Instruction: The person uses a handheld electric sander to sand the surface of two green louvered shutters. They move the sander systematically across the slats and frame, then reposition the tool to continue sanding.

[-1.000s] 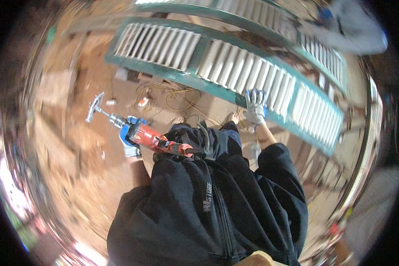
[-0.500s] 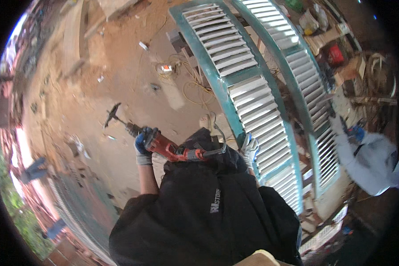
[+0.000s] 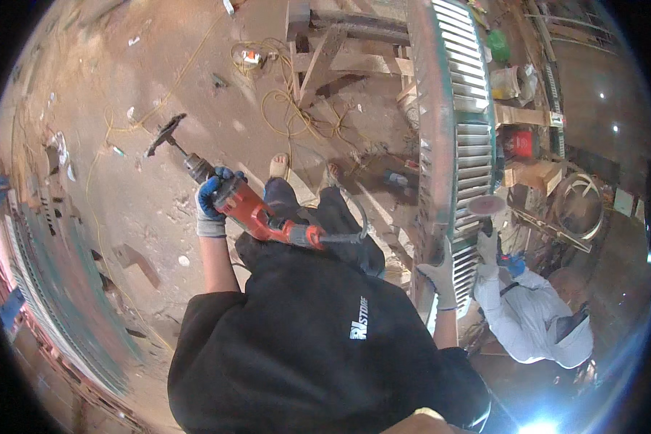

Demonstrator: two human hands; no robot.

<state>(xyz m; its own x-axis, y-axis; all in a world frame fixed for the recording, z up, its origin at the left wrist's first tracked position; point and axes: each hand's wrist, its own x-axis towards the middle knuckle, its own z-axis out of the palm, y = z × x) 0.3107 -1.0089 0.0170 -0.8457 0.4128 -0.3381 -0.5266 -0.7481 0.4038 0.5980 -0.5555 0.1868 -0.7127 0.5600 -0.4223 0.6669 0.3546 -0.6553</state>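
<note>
My left hand (image 3: 218, 199), in a blue and grey work glove, is closed round the body of a red corded drill (image 3: 257, 213). A dark round disc (image 3: 165, 135) is fitted on a shaft in its chuck, pointing up and left. On the right, a long green-edged shutter (image 3: 435, 145) stands tilted on its edge, its narrow side toward me. My gloved right hand (image 3: 441, 276) grips it near its close end, thumb on this side and fingers over the edge. Past it lies a second shutter (image 3: 474, 166) with white louvres.
At the right, a co-worker (image 3: 532, 311) in a light top and gloves holds a tool with a round disc (image 3: 487, 205) over the second shutter. A wooden trestle (image 3: 354, 61) stands ahead. Yellow cord (image 3: 289, 116) loops over the dirt floor. Several panels (image 3: 65, 304) are stacked at left.
The near shutter went from lying louvres-up to tilted up on its edge, with my right hand on it. The view shifted; the drill stays in my left hand.
</note>
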